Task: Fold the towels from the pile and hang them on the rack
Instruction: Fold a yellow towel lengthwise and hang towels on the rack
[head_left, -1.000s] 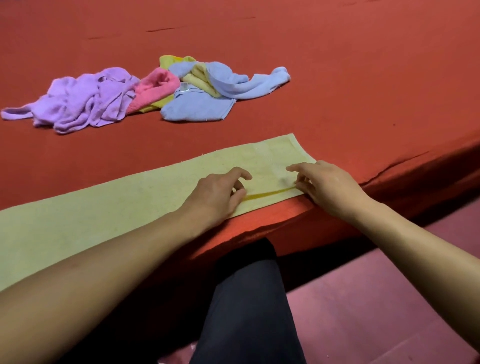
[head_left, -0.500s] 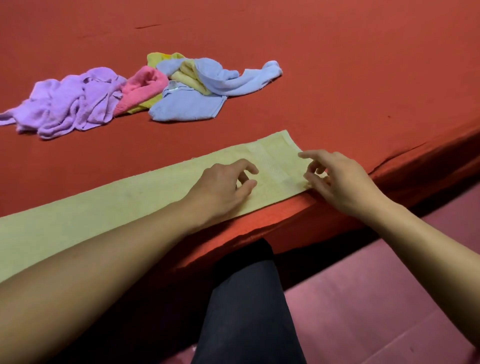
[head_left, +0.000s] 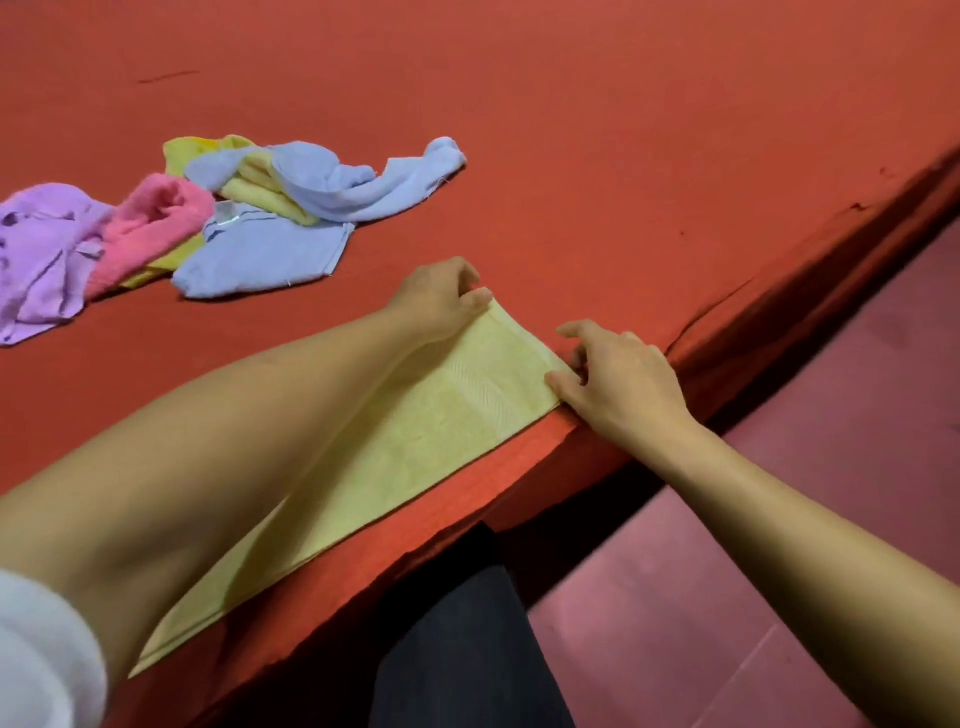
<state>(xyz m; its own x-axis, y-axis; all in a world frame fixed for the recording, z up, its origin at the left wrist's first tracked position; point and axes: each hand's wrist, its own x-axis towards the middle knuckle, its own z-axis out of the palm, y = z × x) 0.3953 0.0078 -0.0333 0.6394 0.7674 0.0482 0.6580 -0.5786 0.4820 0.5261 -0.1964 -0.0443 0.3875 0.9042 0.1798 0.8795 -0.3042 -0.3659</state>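
We see one long pale-yellow towel (head_left: 415, 457) lying flat along the near edge of the red cloth-covered table (head_left: 623, 156), a strip with a woven band near its right end. Left hand (head_left: 441, 299) sits at the towel's far right corner, fingers curled and pinching that corner against the table; the bare left forearm crosses over the towel's far long edge, white sleeve (head_left: 41, 654) at bottom left. Right hand (head_left: 618, 374) sits at the near right corner, right by the table's near edge, thumb and curled fingers pinching the towel's short end, index finger raised off it. So both hands grip the same short end, one per corner, towel stretching away left from them. Pile (head_left: 208, 223) lies toward the far left part of the table, well apart from the flat towel: we count one lilac towel (head_left: 41, 249), one pink (head_left: 150, 223), two light-blue (head_left: 270, 249), plus yellow cloth (head_left: 254, 182) showing between them; can't tell if that's one piece or two. All are soft terry, crumpled, overlapping. Table cover is matte red fabric with creases at the right edge. Dark trouser leg (head_left: 467, 649) below the edge, pinkish floor (head_left: 779, 519) at right.
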